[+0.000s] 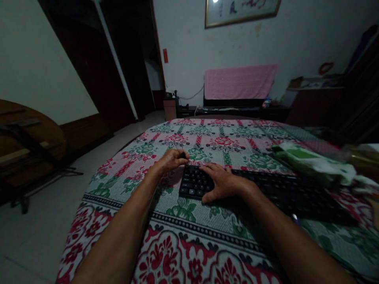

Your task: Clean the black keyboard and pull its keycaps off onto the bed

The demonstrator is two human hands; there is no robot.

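A black keyboard (192, 183) lies slantwise on the patterned tablecloth, its left end in front of me. My right hand (220, 181) grips it across its width, thumb at the near edge and fingers reaching to the far edge. Just beyond the keyboard's far left corner is my left hand (171, 161), closed in a pinch. A small black piece (183, 156) shows between its thumb and fingers, too dark to name. My right hand and forearm hide part of the keys.
A green and white plastic package (314, 163) lies on the tablecloth (166, 236) beyond the keyboard's right part. A folded round tabletop (29, 146) leans at the left. A pink cloth (239, 82) covers something against the back wall.
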